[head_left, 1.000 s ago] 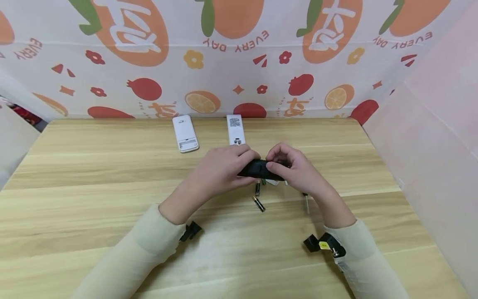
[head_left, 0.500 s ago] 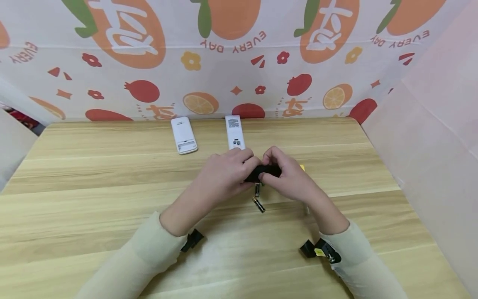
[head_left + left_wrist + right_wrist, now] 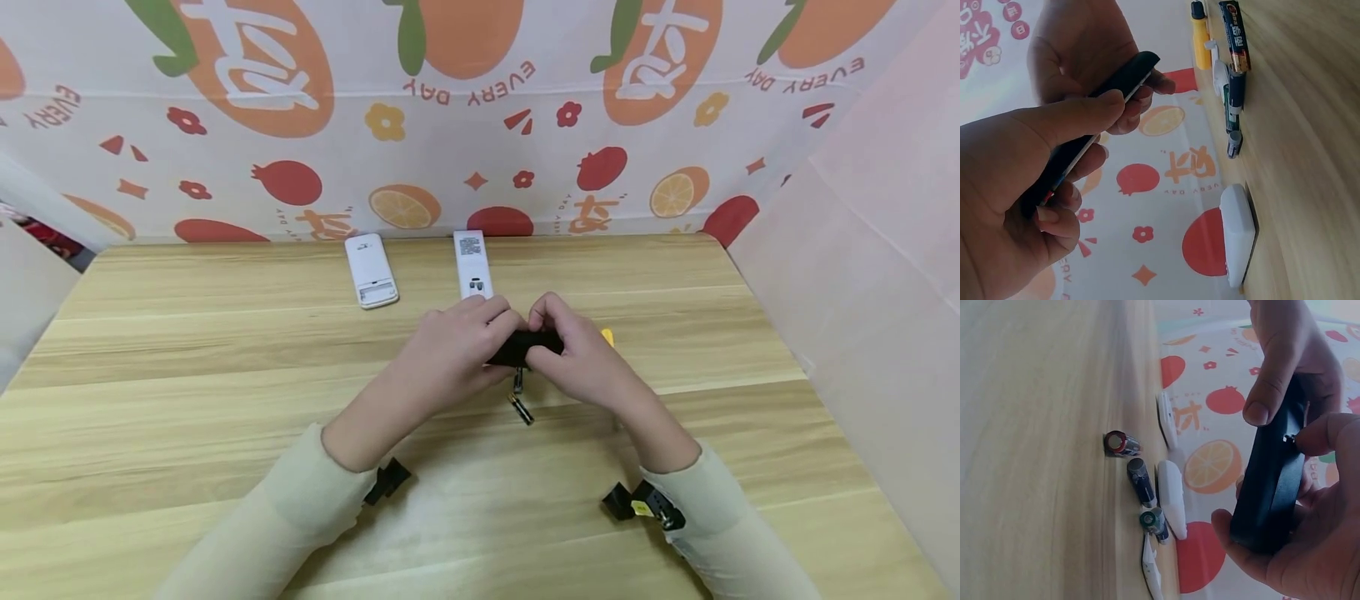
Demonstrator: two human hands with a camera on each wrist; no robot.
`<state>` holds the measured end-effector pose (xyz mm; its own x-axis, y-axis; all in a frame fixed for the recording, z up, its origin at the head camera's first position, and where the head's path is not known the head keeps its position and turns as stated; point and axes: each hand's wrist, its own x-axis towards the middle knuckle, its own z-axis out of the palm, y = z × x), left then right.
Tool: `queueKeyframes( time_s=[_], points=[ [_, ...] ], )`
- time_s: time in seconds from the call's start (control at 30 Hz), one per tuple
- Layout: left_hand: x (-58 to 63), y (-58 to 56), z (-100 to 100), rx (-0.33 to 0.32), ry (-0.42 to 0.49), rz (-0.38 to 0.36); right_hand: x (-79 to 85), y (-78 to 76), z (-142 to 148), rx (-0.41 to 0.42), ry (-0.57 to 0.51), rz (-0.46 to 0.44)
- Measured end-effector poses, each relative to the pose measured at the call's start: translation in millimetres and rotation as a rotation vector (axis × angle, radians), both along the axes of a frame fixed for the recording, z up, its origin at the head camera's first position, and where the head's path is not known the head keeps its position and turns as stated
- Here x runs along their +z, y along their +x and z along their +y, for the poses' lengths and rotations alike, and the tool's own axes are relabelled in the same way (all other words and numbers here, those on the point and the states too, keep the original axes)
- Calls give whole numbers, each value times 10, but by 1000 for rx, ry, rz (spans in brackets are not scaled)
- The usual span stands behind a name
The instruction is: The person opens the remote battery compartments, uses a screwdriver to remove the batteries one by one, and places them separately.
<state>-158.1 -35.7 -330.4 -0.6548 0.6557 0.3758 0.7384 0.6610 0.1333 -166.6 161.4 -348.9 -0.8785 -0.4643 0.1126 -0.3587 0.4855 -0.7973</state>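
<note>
A black remote control [image 3: 523, 347] is held up above the table between both hands, its back facing the right wrist camera [image 3: 1266, 481]. My left hand [image 3: 461, 348] grips one end, with the thumb along the back and the fingers curled under the button side, as the left wrist view shows. My right hand [image 3: 581, 362] holds the other end; its thumb tip presses beside a small notch on the back. Below the hands lie several batteries, among them one loose AAA-size battery [image 3: 521, 410] and a dark one [image 3: 1141, 481].
Two white remotes lie at the back of the table, the left one [image 3: 371, 271] with an uncovered compartment and the other one [image 3: 472, 262] partly behind my left hand. A yellow-handled screwdriver [image 3: 1201, 40] and a small white piece [image 3: 1151, 569] lie near the batteries. A fruit-print cloth [image 3: 450, 125] hangs behind.
Over the first half second my right hand shifted left along the black remote, closer to the left hand, uncovering the yellow handle. Since then both hands have barely moved.
</note>
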Motion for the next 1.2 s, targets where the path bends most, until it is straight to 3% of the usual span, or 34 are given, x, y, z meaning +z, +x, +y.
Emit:
queueKeyframes(
  time_s=[0.23, 0.37, 0.47, 0.63, 0.9, 1.03, 1.2],
  points=[
    [-2, -95, -107, 15, 48, -126, 343, 128, -21, 126, -105, -38],
    [30, -144, -186, 49, 49, -173, 238, 18, 95, 154, -242, -15],
    [45, -180, -240, 77, 34, -190, 136, -106, 214, 64, -266, 26],
    [50, -212, -294, 111, 6, -206, 30, -242, 380, -88, -94, 91],
    [54, -210, -313, 108, -12, -228, -75, -310, 475, -133, 274, 183],
    [54, -212, -320, 120, -23, -231, -97, -355, 515, -214, 344, 242],
    [53, -215, -322, 125, -46, -230, -149, -399, 587, -247, 414, 227]
  ],
)
